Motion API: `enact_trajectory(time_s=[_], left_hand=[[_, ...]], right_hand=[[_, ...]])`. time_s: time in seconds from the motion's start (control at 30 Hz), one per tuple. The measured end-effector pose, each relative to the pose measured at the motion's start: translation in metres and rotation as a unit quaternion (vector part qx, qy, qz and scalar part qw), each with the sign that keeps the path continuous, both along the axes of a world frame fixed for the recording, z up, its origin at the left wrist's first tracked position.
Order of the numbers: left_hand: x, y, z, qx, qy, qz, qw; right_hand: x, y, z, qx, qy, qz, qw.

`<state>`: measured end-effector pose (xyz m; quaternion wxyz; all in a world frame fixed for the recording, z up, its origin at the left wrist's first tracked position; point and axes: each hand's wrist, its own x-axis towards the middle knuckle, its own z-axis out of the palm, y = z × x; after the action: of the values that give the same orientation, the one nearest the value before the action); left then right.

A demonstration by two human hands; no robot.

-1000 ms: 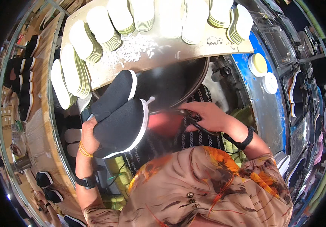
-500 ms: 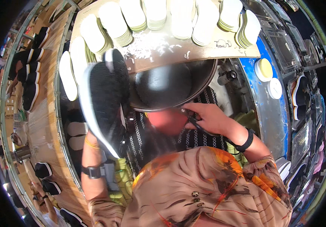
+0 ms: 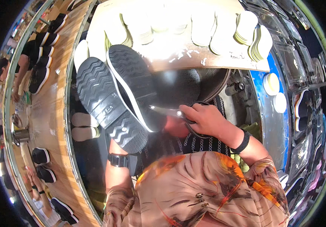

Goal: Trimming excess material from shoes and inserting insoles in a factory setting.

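A pair of black shoes with zigzag-treaded soles and white edging, a left one point(image 3: 102, 92) and a right one point(image 3: 132, 75), is held up side by side, soles facing me. My left forearm point(image 3: 118, 176) runs up behind them; the shoes cover that hand, which bears them. In my right hand point(image 3: 208, 119) are scissors point(image 3: 167, 111) with dark handles. Their blades point left, the tip beside the right shoe's edge; whether it touches I cannot tell. A reddish rounded shape point(image 3: 176, 128) beneath the scissors is blurred.
Ahead, a board point(image 3: 227, 62) bears stacks of pale insoles point(image 3: 204, 28) and white scraps point(image 3: 185, 55). Below it sits a dark round basin point(image 3: 216, 81). Black shoes point(image 3: 40, 79) line the wooden bench point(image 3: 57, 125) at left. Two round lids point(image 3: 271, 84) rest on the blue-edged table.
The shoes have turned from showing their sides and uppers to showing their soles. My right hand's scissors now point left, near the right shoe. The whole view has shifted slightly.
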<state>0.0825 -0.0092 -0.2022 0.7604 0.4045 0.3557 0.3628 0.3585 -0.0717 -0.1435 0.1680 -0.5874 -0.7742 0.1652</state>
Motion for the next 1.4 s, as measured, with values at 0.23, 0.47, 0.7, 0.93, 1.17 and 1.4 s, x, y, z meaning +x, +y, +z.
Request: enact_trajectory(time_s=[0.23,0.47,0.7,0.93,1.17,1.4], left_hand=[[0.061,0.072,-0.028,-0.02,-0.044,-0.05,0.998],[0.061,0.046,-0.042,0.014,-0.052,-0.071,0.996],[0.003,0.047,-0.047,0.12,0.013,0.078,0.99],[-0.165,-0.095,0.132,0.275,0.663,0.256,0.647],[-0.48,-0.221,0.158,0.098,0.901,0.269,0.325],[-0.504,-0.162,0.169,0.143,0.861,0.285,0.396]], right_hand=[[0.007,-0.007,-0.001,-0.014,0.071,0.001,0.997],[-0.011,0.014,0.03,0.033,0.033,0.063,0.997],[-0.021,-0.001,-0.011,-0.002,0.206,0.076,0.976],[-0.036,0.029,0.016,-0.208,0.271,-0.144,0.929],[-0.066,0.026,0.014,-0.194,0.178,-0.113,0.958],[-0.055,0.024,0.017,-0.215,0.154,-0.115,0.958]])
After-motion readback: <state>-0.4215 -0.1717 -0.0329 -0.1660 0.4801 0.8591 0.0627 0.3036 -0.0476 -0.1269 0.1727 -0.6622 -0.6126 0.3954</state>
